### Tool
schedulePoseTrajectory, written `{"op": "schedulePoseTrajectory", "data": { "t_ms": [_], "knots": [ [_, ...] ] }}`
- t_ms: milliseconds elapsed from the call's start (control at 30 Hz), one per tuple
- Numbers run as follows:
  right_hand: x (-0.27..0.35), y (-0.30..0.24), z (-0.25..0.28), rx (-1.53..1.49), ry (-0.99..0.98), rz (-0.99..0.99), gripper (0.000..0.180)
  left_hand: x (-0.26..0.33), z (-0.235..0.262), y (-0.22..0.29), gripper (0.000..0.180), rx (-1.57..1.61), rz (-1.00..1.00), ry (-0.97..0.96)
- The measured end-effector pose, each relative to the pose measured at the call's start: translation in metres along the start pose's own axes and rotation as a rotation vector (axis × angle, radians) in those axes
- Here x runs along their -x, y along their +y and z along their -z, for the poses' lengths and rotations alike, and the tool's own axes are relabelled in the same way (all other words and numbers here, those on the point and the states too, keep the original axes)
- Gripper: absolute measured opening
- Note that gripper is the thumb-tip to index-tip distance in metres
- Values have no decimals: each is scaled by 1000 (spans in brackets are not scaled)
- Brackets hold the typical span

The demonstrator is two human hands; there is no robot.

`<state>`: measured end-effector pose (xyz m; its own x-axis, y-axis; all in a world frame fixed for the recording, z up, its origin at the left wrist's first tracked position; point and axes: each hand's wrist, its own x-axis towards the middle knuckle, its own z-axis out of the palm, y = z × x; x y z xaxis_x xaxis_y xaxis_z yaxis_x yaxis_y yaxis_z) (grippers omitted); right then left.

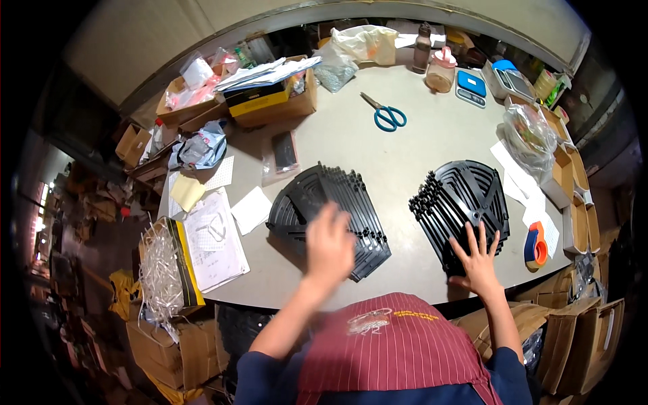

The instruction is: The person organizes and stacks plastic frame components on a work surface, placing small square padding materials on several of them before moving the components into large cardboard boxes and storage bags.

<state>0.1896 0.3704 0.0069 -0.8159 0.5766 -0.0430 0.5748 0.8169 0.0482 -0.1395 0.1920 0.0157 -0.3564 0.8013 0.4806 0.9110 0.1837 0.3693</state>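
Note:
Two stacks of black slotted plastic parts, each fan-shaped, lie on the grey table (pixel 418 152) before me. Over the near part of the left stack (pixel 351 202) is my left hand (pixel 331 246), smeared by motion. Whether its fingers grip a part cannot be made out. My right hand (pixel 478 263) rests on the near side of the right stack (pixel 466 185), its fingers spread and the thumb at the stack's lower edge. Small pegs stick out along the edges of both stacks.
Blue-handled scissors (pixel 388 118) lie behind the stacks. Rolls of orange and blue tape (pixel 536 246) sit at the right edge. A box of clear strips (pixel 162 270) and papers (pixel 212 246) are at left. A bottle (pixel 422 48), jar (pixel 441 71) and scale (pixel 471 88) stand at the back.

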Motion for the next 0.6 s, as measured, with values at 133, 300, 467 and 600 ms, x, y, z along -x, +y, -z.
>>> {"op": "schedulePoseTrajectory", "data": {
  "t_ms": [133,300,467,600],
  "knots": [
    [-9,9,0,3,-66,22,109,43,-23,41,89,-241,-180,-346],
    [-40,29,-4,2,-75,26,112,46,-36,43,109,-386,-18,-429],
    [-118,67,-31,27,22,42,112,51,-50,31,102,-322,43,-430],
    [-193,102,-43,15,83,-2,105,54,-59,30,93,-345,31,-392]
  ]
}}
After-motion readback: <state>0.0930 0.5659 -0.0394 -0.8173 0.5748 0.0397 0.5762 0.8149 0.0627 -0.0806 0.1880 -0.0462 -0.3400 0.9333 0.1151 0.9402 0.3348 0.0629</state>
